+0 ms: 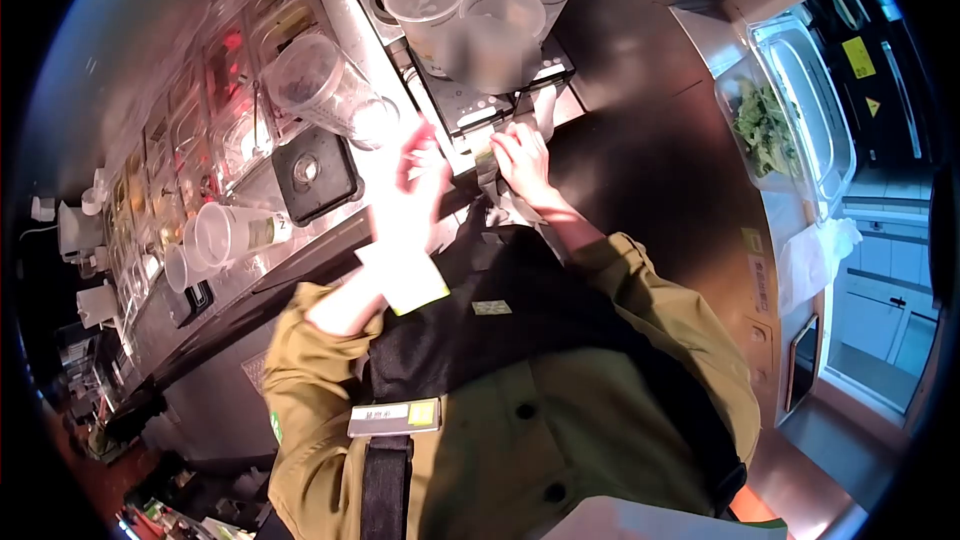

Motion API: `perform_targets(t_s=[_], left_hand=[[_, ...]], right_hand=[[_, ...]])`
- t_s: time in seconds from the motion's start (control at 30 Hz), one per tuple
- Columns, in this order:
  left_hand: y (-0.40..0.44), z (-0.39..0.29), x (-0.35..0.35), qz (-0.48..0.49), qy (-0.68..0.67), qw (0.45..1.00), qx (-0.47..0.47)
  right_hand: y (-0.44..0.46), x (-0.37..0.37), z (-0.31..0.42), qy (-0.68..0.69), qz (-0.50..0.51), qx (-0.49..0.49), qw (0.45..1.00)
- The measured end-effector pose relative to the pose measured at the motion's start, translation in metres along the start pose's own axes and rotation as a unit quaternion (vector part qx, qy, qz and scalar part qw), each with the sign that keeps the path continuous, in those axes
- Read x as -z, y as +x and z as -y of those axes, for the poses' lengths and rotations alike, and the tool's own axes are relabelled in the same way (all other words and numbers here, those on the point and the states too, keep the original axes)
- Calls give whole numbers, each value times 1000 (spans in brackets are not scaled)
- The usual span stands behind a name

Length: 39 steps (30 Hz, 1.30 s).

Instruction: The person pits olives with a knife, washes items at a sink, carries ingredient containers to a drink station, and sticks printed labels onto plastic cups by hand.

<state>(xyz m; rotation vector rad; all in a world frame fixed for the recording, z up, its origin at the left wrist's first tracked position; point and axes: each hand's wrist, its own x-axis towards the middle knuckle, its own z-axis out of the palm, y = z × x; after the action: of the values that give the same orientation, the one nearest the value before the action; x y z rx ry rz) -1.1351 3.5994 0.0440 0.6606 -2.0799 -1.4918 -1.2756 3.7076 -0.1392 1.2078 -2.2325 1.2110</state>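
Observation:
My left hand [412,190] is raised over the counter edge, washed out by bright light, its fingers partly spread. Nothing shows between them. A white paper slip [405,278] with a green edge is at the left wrist; how it stays there is unclear. My right hand [522,156] is closed at the front of a black stand, its fingers around something small and partly hidden, with a grey strip below. Just beyond it, clear plastic cups [425,0] stand on the black stand [455,100]. Another clear plastic cup [310,80] is left of my left hand.
A black square device [315,172] lies on the left counter, with more plastic cups [235,233] nearby. Several ingredient containers [285,15] line the back. To the right, a clear tub [765,125] holds leafy greens, above a white plastic bag [812,265] and a phone-like slab [802,362].

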Motion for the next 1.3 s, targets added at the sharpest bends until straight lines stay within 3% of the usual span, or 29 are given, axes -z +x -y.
perform_targets(t_s=[0.03,0.1,0.13,0.2,0.27,0.33,0.37,0.43,0.53,0.6,0.67,0.73,0.83,0.9,1.0,1.03,1.07,1.13,1.17,1.23,1.3], left_hand=[[13,-25,29,-8,-56,993,-105],[56,-70,81,-107,-45,986,-118],[86,-86,107,-103,-108,980,-131],[157,-99,156,-68,-80,988,-110],[228,-93,178,-20,1,998,-65],[292,-69,182,64,213,970,-94],[315,-59,176,69,394,906,-137],[376,-22,160,177,513,829,-131],[437,42,119,236,416,849,-224],[468,62,80,212,507,831,-85],[491,84,53,132,513,830,-173],[496,70,30,109,523,835,-131],[545,124,22,188,450,853,-188],[534,110,22,225,470,837,-170],[532,71,28,226,508,823,-120],[532,59,28,195,533,815,-118],[527,44,31,175,556,803,-120],[539,53,46,122,534,809,-213],[523,29,52,142,511,833,-157],[515,-10,65,172,459,870,-48],[538,1,80,119,415,899,-71]], right_hand=[[0,-10,-6,-12,-3,22,1000],[-3,-20,-11,-34,-1,14,999],[-1,-25,-14,-45,-3,13,999],[-1,-29,-18,-76,-3,28,997],[2,-35,-23,-84,-16,39,996],[0,-38,-26,-89,-6,39,995],[-4,-40,-28,-122,-1,58,991],[-4,-42,-32,-132,22,42,990],[0,-39,-19,-135,70,-30,988],[5,-36,-16,-132,85,-37,987],[1,-38,-19,-117,63,-32,991],[2,-37,-17,-99,54,-32,993],[12,-30,-13,-51,86,-63,993],[5,-24,-13,-4,146,-140,979],[5,-27,-21,-49,101,-24,993],[-5,-36,-30,-11,109,-96,989],[-4,-37,-28,-25,97,-91,991],[1,-36,-23,-53,78,-84,992],[2,-34,-21,-102,76,-31,991],[9,-36,-19,-103,53,-17,993],[1,-40,-23,-97,36,-5,995]])
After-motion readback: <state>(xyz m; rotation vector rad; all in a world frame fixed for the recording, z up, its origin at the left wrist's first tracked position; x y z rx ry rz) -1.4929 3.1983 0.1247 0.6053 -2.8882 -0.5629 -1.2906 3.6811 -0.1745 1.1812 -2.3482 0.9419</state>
